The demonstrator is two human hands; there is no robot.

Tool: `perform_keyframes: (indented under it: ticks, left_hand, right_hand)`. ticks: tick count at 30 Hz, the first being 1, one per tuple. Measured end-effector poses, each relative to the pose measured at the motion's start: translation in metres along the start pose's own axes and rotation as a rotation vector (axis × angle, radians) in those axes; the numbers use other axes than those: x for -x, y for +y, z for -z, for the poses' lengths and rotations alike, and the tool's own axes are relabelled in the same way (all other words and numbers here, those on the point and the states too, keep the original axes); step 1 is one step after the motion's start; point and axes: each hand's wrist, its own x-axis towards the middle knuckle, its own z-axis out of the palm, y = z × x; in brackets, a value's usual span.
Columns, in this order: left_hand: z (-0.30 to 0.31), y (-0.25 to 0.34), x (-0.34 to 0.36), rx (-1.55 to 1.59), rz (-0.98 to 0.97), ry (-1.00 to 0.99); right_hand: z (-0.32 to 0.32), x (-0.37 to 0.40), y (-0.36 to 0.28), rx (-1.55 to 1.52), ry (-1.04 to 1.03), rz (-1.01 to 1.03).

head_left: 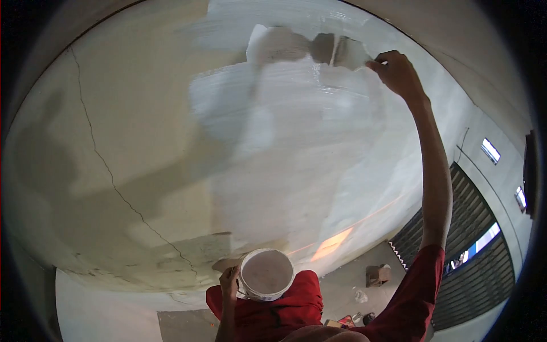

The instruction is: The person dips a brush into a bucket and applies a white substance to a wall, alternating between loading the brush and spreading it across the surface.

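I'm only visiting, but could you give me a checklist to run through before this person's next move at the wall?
1. Right hand gripping the flat blade: ok.
2. Left hand holding the white bucket: ok, at its side.
3. Blade edge touching the wall: cannot tell from this angle.
4. Bucket well filled: cannot tell; its depth is unclear.
5. Pale coating across the whole wall: not ok; the yellowish left part lacks it.
6. Long crack covered: not ok; it shows plainly.

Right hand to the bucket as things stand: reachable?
Probably yes, by lowering the arm: the bucket is open-topped, and nothing shows between it and the right hand. The left hand is at its left side, leaving the mouth free.
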Motion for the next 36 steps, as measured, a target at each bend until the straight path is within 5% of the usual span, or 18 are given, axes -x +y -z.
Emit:
perform_keyframes:
  ticks: [4,8,16,18,20,22,24,29,36]
  left_hand:
    - [0.001,-0.002,-0.002,0.014,0.028,-0.004]
    - [0.004,-0.011,-0.006,0.007,-0.002,-0.006]
    - [-0.001,-0.007,-0.004,-0.022,0.003,0.039]
    - [-0.001,0.000,-0.001,-0.012,0.017,0.019]
    - [0.003,-0.008,-0.007,-0.021,0.007,0.003]
    - [0.002,-0.008,-0.005,-0.020,-0.008,0.007]
    - [0.002,-0.013,-0.010,-0.025,-0.039,0.011]
    - [0.003,-0.011,-0.007,-0.016,0.057,0.011]
    - [0.004,-0.020,-0.011,-0.063,-0.037,0.014]
  right_hand:
    - [0.007,-0.006,-0.019,0.282,0.153,-0.072]
    - [0.000,-0.012,-0.081,0.178,0.013,0.038]
    - [-0.008,0.004,-0.226,-0.086,0.306,0.626]
    - [-0.018,0.005,-0.266,0.127,0.455,0.818]
    - [0.016,0.017,-0.310,-0.008,0.028,0.781]
    - [0.006,0.022,-0.333,-0.068,0.150,0.896]
    - [0.021,0.028,-0.359,-0.154,0.007,0.780]
    - [0.001,0.026,-0.331,-0.412,-0.068,0.613]
    - [-0.076,0.021,-0.129,-0.351,0.046,0.175]
